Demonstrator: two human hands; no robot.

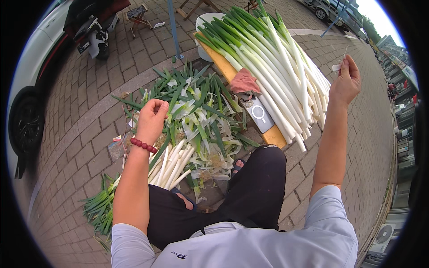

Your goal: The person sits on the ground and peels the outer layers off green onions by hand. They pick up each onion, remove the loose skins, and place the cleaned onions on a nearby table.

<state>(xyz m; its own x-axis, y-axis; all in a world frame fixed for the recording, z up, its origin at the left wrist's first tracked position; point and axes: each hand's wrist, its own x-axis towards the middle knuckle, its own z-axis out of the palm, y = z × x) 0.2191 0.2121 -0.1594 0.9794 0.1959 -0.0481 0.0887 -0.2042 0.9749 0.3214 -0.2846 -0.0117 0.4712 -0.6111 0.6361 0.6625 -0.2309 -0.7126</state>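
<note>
My left hand (152, 117), with a red bead bracelet on its wrist, is raised over the left edge of a heap of green leek trimmings (201, 107). Its fingers curl near a green leaf; whether they hold it is unclear. Out to the right, my right hand (347, 78) pinches a small whitish scrap with thin root-like strands (336, 67). Between the hands, long trimmed white-and-green leeks (278, 73) lie piled across a yellow wooden board (218, 60). Below my left hand is a bundle of leeks (172, 164) on the ground, partly hidden by my forearm.
A pink cloth (245, 82) and a phone (259, 115) rest on the board. Behind the board stands a white bucket (203, 50). A blue pole (174, 30), a folding stool (137, 16) and a scooter (95, 40) are farther back. A car (30, 57) stands at left.
</note>
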